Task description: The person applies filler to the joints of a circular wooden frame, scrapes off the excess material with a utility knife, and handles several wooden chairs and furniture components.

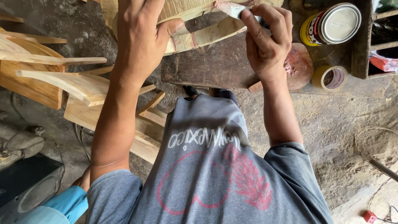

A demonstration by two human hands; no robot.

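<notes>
Plainly, the left hand [139,39] presses flat on a curved pale wood piece [199,37], thumb hooked over its near edge, fingers closed down on it. The right hand [265,39] pinches a small whitish scraper or pad [232,9] between thumb and fingertips, its tip touching the wood just beyond the left thumb. As I judge it, a slip of that tool could run toward the bracing thumb, since the two grips sit so near. The wood looks bare and streaked, with pinkish smears, resting on a dark plank [211,68]. Outward of the right hand stand a lidded can [331,24] and a tape roll [329,77].
</notes>
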